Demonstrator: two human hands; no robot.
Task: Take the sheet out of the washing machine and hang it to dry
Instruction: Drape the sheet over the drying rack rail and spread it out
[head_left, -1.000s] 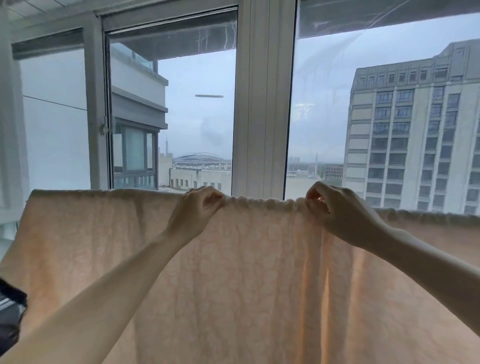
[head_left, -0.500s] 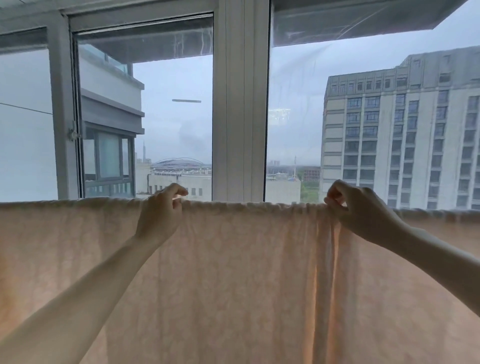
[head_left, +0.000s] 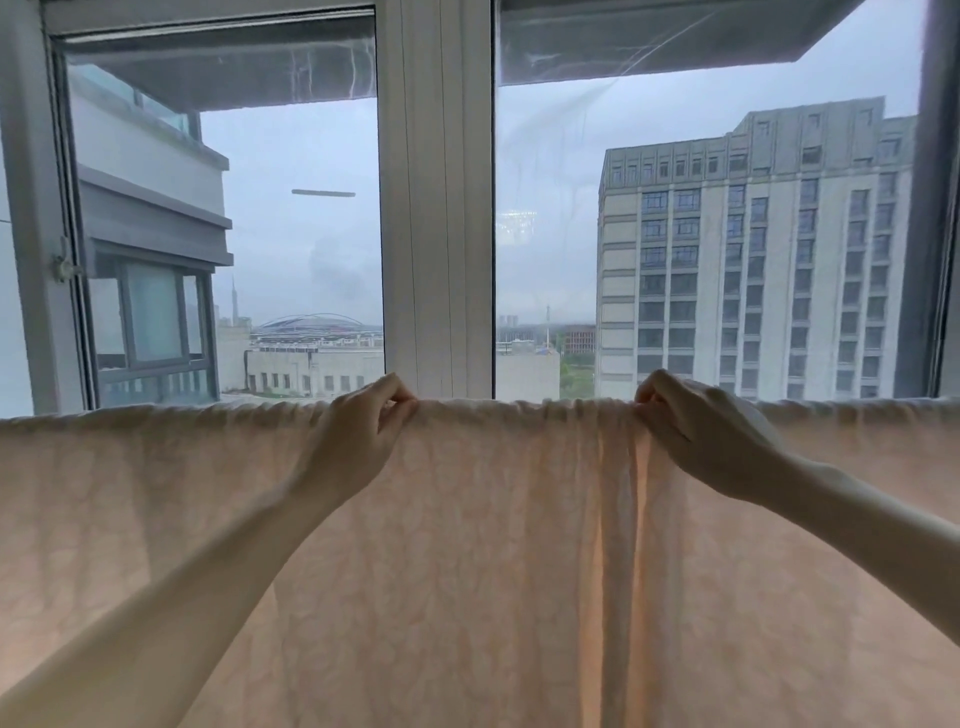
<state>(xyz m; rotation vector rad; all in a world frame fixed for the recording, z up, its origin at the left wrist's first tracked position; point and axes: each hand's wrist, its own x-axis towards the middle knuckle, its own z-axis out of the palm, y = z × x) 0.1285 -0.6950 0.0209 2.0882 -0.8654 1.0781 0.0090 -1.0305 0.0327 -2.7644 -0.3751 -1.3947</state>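
Head view: sheet (head_left: 467, 545) draped over a hidden line, top fold pinched by left hand (head_left: 358, 441) and right hand (head_left: 696, 431). Step judged: spreading. Gathered pleats below the right hand remain to be drawn outward.

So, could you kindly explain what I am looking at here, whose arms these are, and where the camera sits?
There is no machine here: the camera is worn on a person's head and looks forward over their own two bare arms. The left hand and the right hand each pinch the top edge of a pale peach sheet, which hangs across the whole width of the view. Whatever carries it, a line or a rail, is hidden under the fold. Between the hands the top edge is bunched, and folds run down below the right hand. Behind the sheet is a white window frame, and through the glass a tall grey building under an overcast sky.
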